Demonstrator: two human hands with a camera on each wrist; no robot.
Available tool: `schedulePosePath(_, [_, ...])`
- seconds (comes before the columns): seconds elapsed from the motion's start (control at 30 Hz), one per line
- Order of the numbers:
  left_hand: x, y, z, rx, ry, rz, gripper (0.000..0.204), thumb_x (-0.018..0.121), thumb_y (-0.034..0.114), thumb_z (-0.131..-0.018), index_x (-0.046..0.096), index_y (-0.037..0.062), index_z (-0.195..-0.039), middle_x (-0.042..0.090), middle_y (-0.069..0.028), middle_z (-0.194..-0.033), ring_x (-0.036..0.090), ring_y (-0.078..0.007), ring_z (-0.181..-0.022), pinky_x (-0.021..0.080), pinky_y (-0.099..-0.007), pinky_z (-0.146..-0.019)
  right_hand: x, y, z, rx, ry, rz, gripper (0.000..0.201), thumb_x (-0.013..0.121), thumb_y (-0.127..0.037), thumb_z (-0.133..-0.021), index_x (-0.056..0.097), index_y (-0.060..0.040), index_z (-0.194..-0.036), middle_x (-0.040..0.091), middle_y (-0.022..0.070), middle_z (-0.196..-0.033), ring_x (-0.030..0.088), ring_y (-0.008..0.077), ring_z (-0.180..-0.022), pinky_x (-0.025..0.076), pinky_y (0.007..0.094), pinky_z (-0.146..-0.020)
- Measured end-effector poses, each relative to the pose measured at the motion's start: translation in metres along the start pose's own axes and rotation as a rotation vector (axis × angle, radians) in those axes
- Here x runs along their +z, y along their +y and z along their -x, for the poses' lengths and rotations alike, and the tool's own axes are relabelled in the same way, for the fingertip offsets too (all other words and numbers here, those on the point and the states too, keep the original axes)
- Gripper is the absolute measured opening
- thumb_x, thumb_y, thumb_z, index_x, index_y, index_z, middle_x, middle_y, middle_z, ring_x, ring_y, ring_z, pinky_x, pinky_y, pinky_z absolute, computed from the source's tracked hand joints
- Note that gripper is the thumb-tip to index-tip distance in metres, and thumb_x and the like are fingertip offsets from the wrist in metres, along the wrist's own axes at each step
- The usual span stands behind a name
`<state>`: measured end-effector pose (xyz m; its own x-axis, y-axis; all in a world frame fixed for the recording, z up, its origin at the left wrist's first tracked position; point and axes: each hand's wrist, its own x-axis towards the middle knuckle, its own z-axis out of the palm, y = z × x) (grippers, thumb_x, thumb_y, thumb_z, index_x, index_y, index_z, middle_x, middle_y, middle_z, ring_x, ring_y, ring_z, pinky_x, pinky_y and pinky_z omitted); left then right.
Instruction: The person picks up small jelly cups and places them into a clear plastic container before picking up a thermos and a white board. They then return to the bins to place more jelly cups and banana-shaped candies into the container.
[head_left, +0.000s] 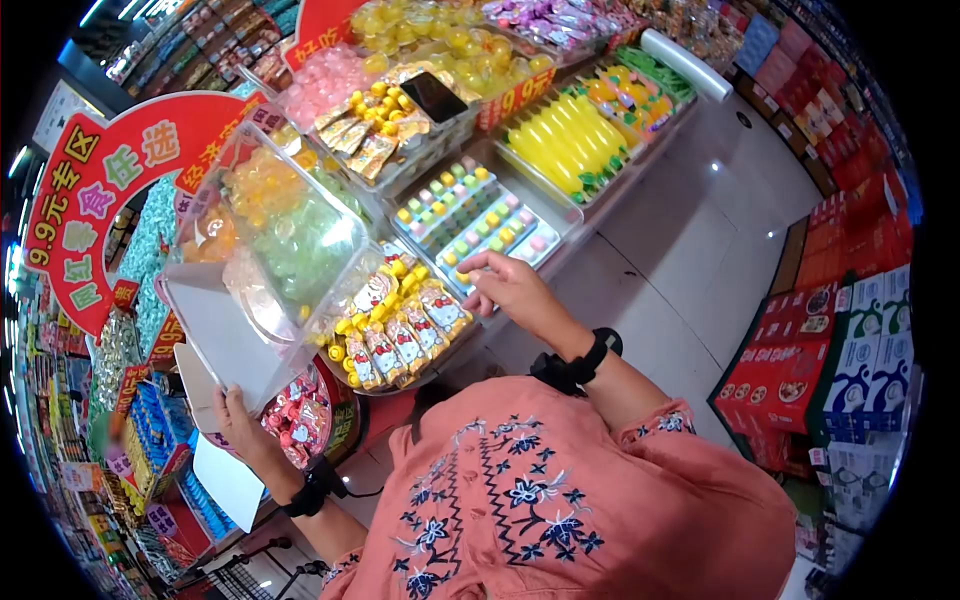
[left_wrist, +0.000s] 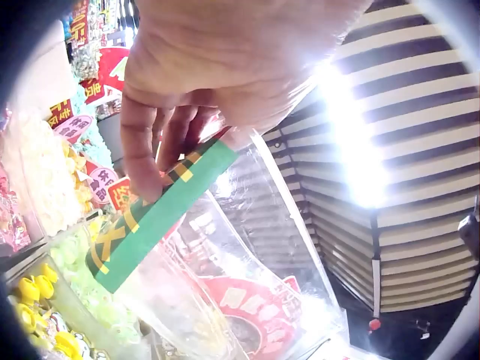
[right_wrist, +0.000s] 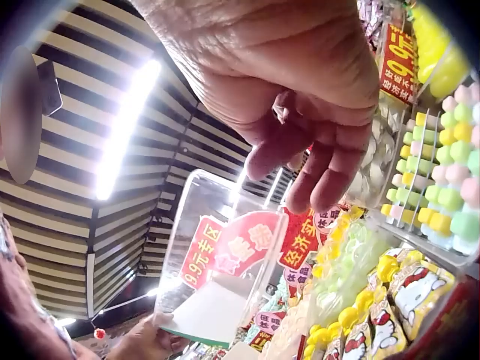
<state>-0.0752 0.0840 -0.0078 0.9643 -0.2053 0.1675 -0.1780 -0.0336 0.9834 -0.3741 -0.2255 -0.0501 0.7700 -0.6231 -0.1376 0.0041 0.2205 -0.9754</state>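
My left hand (head_left: 245,432) grips the edge of a raised clear plastic lid (right_wrist: 187,214) with a white panel (head_left: 225,325) on it. Thumb and fingers pinch a green strip with yellow lettering (left_wrist: 161,217) along that edge in the left wrist view. Beneath the tilted lid lie pale green wrapped sweets (head_left: 290,245). My right hand (head_left: 515,295) hovers at the front of a bin of pastel cube sweets (head_left: 500,225), its fingers loosely bent and holding nothing. Kitty-printed packets with yellow tops (head_left: 395,335) fill the bin just left of it.
Yellow tube-shaped packs (head_left: 565,145) lie in the bin to the right. A dark phone-like slab (head_left: 433,97) rests on packets at the back. A red arched sign (head_left: 110,200) stands at the left. Red boxes (head_left: 780,380) are stacked across the tiled aisle (head_left: 640,290).
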Motion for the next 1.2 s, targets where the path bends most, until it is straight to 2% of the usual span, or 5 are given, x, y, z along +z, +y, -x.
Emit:
schedulePosePath(0.1, [0.014, 0.032, 0.017, -0.064, 0.016, 0.079, 0.037, 0.058, 0.021, -0.098, 0.057, -0.0047, -0.124, 0.062, -0.0076, -0.104, 0.06, -0.0145, -0.093, 0.049, -0.0273, -0.082, 0.003, -0.006, 0.002, -0.032, 0.015, -0.034, 0.031, 0.05, -0.016, -0.1, 0.055, 0.0017, -0.124, 0.063, 0.0022, -0.07, 0.067, 0.0129, -0.073, 0.052, 0.0251, -0.067])
schedulePosePath(0.27, [0.027, 0.051, 0.031, -0.027, -0.015, 0.076, 0.042, 0.06, 0.019, -0.096, 0.055, -0.0066, -0.13, 0.063, -0.0081, -0.107, 0.061, -0.015, -0.096, 0.049, -0.0284, -0.087, -0.001, 0.007, -0.004, -0.041, 0.034, -0.131, 0.039, 0.051, -0.019, -0.1, 0.048, 0.0029, -0.132, 0.065, 0.0161, -0.107, 0.068, 0.0164, -0.076, 0.058, 0.0277, -0.068])
schedulePosePath(0.53, [0.056, 0.046, 0.044, 0.061, -0.132, -0.034, 0.043, 0.061, 0.017, -0.096, 0.057, -0.008, -0.13, 0.064, -0.0095, -0.116, 0.06, -0.0163, -0.103, 0.046, -0.0293, -0.094, -0.021, -0.027, 0.023, -0.147, 0.07, -0.172, 0.048, 0.049, -0.039, -0.104, 0.05, -0.0001, -0.133, 0.064, 0.0133, -0.119, 0.068, 0.0171, -0.09, 0.056, 0.0291, -0.076])
schedulePosePath(0.87, [0.121, 0.05, 0.067, 0.026, -0.532, 0.031, 0.035, 0.053, 0.01, -0.1, 0.057, -0.0056, -0.13, 0.063, -0.008, -0.119, 0.058, -0.0135, -0.107, 0.044, -0.0279, -0.096, -0.055, -0.037, 0.078, -0.235, 0.181, -0.255, 0.063, 0.049, -0.046, -0.103, 0.044, 0.003, -0.142, 0.058, 0.0138, -0.127, 0.067, 0.0183, -0.099, 0.057, 0.0291, -0.079])
schedulePosePath(1.2, [0.207, 0.047, 0.095, 0.084, -0.925, 0.003, 0.042, 0.052, 0.011, -0.102, 0.046, -0.0031, -0.141, 0.061, -0.0092, -0.126, 0.058, -0.0145, -0.11, 0.047, -0.0278, -0.093, -0.102, -0.035, 0.111, -0.077, 0.615, -0.052, 0.053, 0.047, -0.024, -0.098, 0.043, 0.0038, -0.143, 0.054, 0.0222, -0.137, 0.068, 0.0239, -0.089, 0.06, 0.0353, -0.077])
